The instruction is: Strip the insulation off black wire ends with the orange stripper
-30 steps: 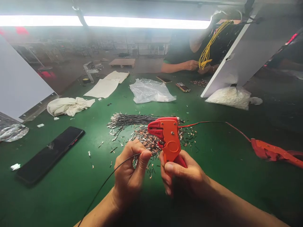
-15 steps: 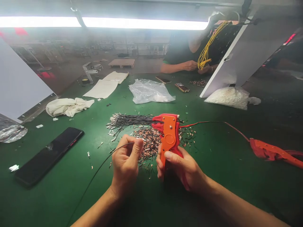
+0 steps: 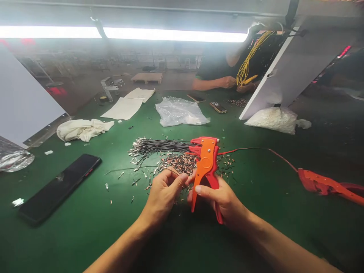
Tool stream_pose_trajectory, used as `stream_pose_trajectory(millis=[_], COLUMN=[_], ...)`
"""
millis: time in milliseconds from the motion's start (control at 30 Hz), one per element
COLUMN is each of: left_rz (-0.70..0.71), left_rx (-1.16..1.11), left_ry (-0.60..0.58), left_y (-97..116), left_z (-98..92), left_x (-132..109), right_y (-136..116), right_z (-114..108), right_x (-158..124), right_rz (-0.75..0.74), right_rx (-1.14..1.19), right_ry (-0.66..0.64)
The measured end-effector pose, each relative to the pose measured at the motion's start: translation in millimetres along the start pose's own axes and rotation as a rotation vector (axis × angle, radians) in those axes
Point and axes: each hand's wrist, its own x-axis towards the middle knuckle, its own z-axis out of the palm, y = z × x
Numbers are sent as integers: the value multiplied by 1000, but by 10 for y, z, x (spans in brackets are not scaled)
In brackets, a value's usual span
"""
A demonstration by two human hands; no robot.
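Note:
My left hand point(image 3: 165, 191) pinches a thin black wire point(image 3: 139, 167), whose loose end trails left above the table. My right hand point(image 3: 224, 197) is wrapped round the handles of an orange and red wire stripper point(image 3: 207, 157), held upright with its jaws facing left. The fingertips of both hands meet or nearly meet just left of the stripper's handles. Behind the stripper lies a bundle of black wires point(image 3: 165, 146) with metal terminals at their left ends. A pile of short wire offcuts point(image 3: 183, 163) sits beyond my fingers, partly hidden by the tool.
A black phone point(image 3: 61, 187) lies at left, a crumpled cloth point(image 3: 83, 129) behind it. Further back are a clear plastic bag point(image 3: 182, 112) and paper sheets point(image 3: 125, 106). A second red-orange tool point(image 3: 327, 182) lies at right. Across the table a co-worker's hands point(image 3: 230, 82) hold yellow wires.
My left hand has moved right, close to my right hand. The wire's loose end has swung up from the lower left to point left. The stripper has shifted slightly right and tilted.

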Motion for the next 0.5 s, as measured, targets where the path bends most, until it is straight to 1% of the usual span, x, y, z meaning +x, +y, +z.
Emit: stream_pose_trajectory(millis=[67, 133, 233, 333, 367, 433, 500], left_rz=[13, 31, 58, 145, 187, 245, 252], left_rx=[4, -5, 44, 193, 245, 326, 377], left_ry=[24, 0, -83, -168, -173, -147, -116], left_y=[9, 10, -5, -33, -44, -70, -94], left_z=[13, 35, 59, 59, 56, 50, 48], left_x=[-2, -19, -60, -101, -113, -133, -144], right_y=[6, 15, 20, 7, 2, 0, 10], right_z=[2, 3, 11, 22, 25, 29, 29], right_x=[-1, 3, 9, 5, 4, 3, 7], right_rz=[-1, -14, -61, -100, -105, -102, -90], right_rx=[-12, 15, 0, -55, -65, -73, -70], right_ry=[3, 31, 86, 125, 128, 125, 111])
